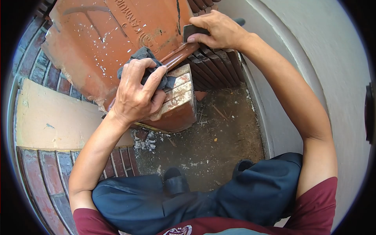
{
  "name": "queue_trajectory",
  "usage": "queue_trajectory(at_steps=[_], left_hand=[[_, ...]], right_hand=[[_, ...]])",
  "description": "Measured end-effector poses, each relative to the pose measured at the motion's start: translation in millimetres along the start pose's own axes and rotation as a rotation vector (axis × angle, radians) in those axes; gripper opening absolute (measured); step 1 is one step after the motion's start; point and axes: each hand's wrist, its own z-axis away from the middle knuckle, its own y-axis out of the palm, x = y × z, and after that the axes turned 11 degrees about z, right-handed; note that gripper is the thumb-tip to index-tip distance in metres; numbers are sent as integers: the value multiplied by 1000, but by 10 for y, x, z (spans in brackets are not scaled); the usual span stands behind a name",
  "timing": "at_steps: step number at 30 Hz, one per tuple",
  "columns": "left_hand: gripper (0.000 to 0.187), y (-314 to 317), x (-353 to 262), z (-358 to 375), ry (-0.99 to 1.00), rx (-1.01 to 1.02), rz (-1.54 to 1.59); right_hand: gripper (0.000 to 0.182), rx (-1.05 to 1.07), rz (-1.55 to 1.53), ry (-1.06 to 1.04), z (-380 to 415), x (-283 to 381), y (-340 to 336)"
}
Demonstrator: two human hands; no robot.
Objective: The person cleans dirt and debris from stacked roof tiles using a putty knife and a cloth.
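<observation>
A broken orange roof tile (98, 35) with raised lettering, white specks and a dark crack lies on a stack of tiles (176, 113). My left hand (137, 88) is closed on a crumpled dark grey cloth (145, 55), pressed against the tile's near edge. At the tile's right side, my right hand (219, 31) grips what looks like a scraper (192, 33). Its flat dark blade shows at the fingertips, and a rounded dark end sticks out behind the hand. Between my hands runs the tile's shiny rolled edge (178, 56).
Dark tiles (217, 64) stand on edge behind the stack, beside a pale curved wall (290, 74). The dirt-covered floor (219, 133) holds white chips and twigs. Brick paving (47, 176) and a beige slab (58, 113) lie at left. My knees are bent near the floor.
</observation>
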Motion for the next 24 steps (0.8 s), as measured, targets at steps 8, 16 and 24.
queue_trajectory(at_steps=[8, 16, 24], left_hand=[[43, -137, 27, -5, -33, -24, -90], [35, -184, 162, -148, 35, -16, -168], [27, 194, 66, -571, 75, -93, -75]], right_hand=[[33, 65, 20, -24, -27, 4, 5], [35, 64, 115, -55, -5, 50, -35], [40, -53, 166, 241, 293, -326, -69]])
